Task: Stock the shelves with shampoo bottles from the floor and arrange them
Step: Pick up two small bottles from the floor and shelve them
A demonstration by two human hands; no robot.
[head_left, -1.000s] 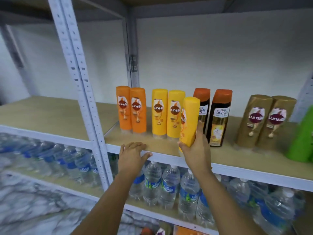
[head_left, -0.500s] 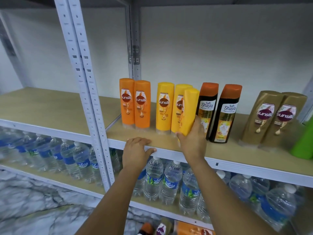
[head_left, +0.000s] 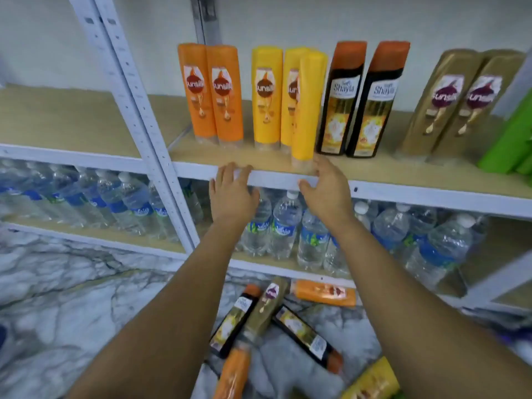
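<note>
Both hands loose-fingered and holding nothing, left hand (head_left: 231, 194) resting on the shelf edge (head_left: 403, 194), right hand (head_left: 326, 191) just below the front yellow bottle (head_left: 308, 108) standing at the lip.

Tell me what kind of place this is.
Probably a shop or stockroom: metal shelving holds shampoo bottles grouped by colour, water bottles fill the shelf below, and more bottles lie on the floor.

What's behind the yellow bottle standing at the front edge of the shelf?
Behind the front yellow bottle stands another yellow bottle, partly visible to its left with its label cut off. Its right side and base are covered, so anything farther back there can't be seen.
</note>
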